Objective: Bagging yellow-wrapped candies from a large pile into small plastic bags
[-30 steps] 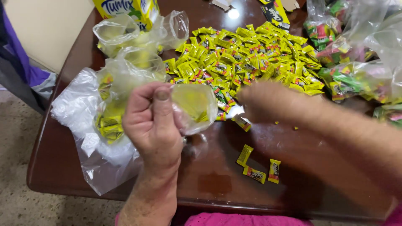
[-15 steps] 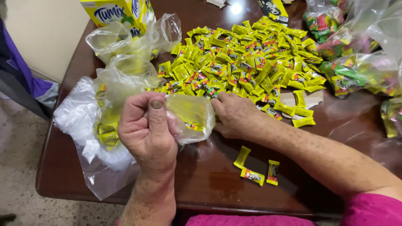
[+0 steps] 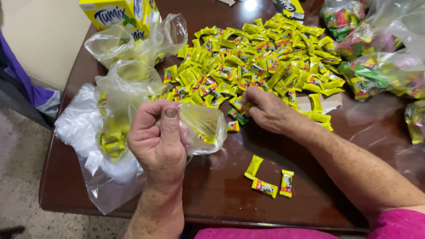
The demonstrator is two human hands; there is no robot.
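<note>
My left hand [image 3: 158, 138] grips the gathered mouth of a small clear plastic bag [image 3: 204, 127] with a few yellow candies inside, held just above the dark wooden table [image 3: 221, 190]. My right hand [image 3: 264, 109] rests at the near edge of a big pile of yellow wrapped candies [image 3: 261, 62], its fingers closed on candies from the pile. Three loose yellow candies [image 3: 268, 179] lie on the table in front of me.
Filled clear bags of yellow candies [image 3: 116, 128] lie at the left on a plastic sheet. A yellow carton [image 3: 119, 15] stands at the back left. Bags of multicoloured candies [image 3: 376, 73] sit at the right. The floor lies beyond the table's left edge.
My right hand has drawn back from the small bag's mouth to the edge of the candy pile. The left hand keeps hold of the bag.
</note>
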